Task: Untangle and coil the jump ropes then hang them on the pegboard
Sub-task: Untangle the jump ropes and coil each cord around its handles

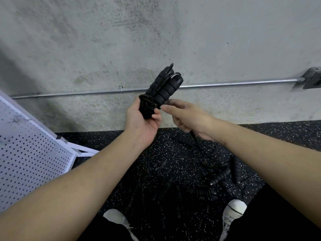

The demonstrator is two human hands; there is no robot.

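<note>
Head view: we are holding one jump rope [160, 92] up in front of the concrete wall [156, 32], its two foam handles side by side and its cord wound around their lower ends. Our left hand [144, 119] is gripping the bundle from below, fingers curled round the wound part. Our right hand [184, 115] is reaching in with its fingertips at the last turns of cord, and a black cord [193, 136] is running down from under its palm; we cannot tell whether it is pinching that cord. We judge this rope nearly coiled, with its end not yet secured. More ropes [208, 180] are lying tangled on the speckled floor [156, 153] between our shoes [118, 218]. The pegboard [31, 153] is leaning at the floor's left edge by the wall, and we are seeing nothing hung on it, so most of the job is remaining.
</note>
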